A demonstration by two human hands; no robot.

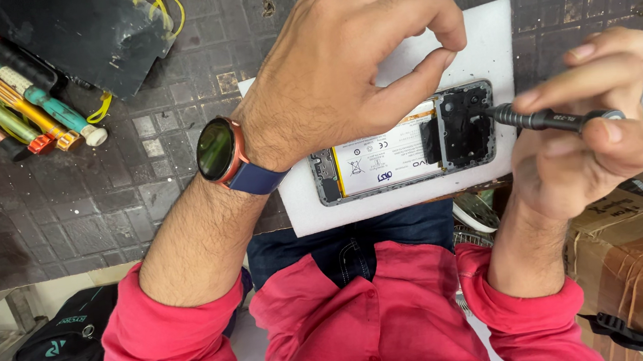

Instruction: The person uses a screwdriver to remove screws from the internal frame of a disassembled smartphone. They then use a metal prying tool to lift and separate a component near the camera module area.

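Dark tiled bench mat under a white foam pad carries the opened phone, just below your left hand, whose thumb and forefinger are pinched together, on what you cannot tell. Your right hand is clamped on the knurled metal screwdriver; a tilted tip at the black camera frame could likely slip and gouge the glossy battery beside it
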